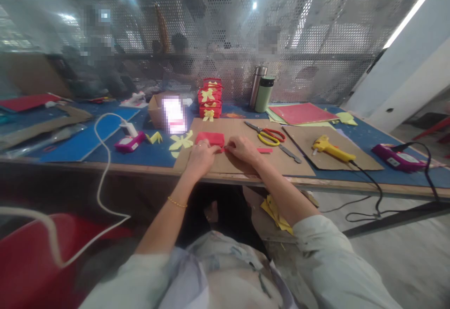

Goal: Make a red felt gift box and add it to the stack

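Note:
A small red paper box rests on the cardboard sheet in front of me. My left hand grips its near side, thumb and fingers closed. At the box's right end, my right hand is pinched together; its fingertips hide what is between them. A narrow red strip sticks out to the right beyond that hand. Scissors with red and yellow handles lie just past it, near a grey cutter blade. Yellow bow-shaped cutouts lie left of the box.
Stacked red boxes with yellow bows stand at the back, beside a green bottle and a steel flask. On the right, a yellow glue gun lies on cardboard, its cord hanging over the edge. A lit phone leans at left.

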Available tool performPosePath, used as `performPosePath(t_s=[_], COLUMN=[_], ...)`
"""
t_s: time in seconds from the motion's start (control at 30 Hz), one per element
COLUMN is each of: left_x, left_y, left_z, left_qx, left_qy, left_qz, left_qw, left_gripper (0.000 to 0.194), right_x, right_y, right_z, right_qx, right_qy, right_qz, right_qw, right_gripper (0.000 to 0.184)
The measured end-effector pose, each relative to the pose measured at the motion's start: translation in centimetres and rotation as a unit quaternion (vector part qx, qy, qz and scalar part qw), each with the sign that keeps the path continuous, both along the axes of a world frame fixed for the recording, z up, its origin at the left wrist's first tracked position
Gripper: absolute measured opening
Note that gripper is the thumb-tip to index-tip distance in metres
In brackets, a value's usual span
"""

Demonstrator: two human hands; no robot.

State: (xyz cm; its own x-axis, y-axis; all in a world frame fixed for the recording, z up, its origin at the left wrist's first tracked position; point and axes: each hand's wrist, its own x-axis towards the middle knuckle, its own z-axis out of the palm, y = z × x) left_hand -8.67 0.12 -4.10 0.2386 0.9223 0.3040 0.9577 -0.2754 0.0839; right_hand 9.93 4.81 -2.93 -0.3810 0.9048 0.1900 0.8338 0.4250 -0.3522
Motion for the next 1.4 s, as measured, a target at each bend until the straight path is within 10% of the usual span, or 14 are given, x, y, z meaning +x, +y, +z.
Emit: performPosePath(t_s=[1.4], left_x=[-0.18], left_y=[0.08], left_z=[-0.57], left_qx=[0.033], left_qy=[0.003], left_qz=[-0.012], left_qw=[0.999], left_gripper=[0.034], right_x=[-0.03], right_y=[-0.19], right_z=[-0.09], right_qx=[0.007], right_qy=[0.008], right_qz=[-0.004], right_qw=[1.0], right_gripper=[0.016])
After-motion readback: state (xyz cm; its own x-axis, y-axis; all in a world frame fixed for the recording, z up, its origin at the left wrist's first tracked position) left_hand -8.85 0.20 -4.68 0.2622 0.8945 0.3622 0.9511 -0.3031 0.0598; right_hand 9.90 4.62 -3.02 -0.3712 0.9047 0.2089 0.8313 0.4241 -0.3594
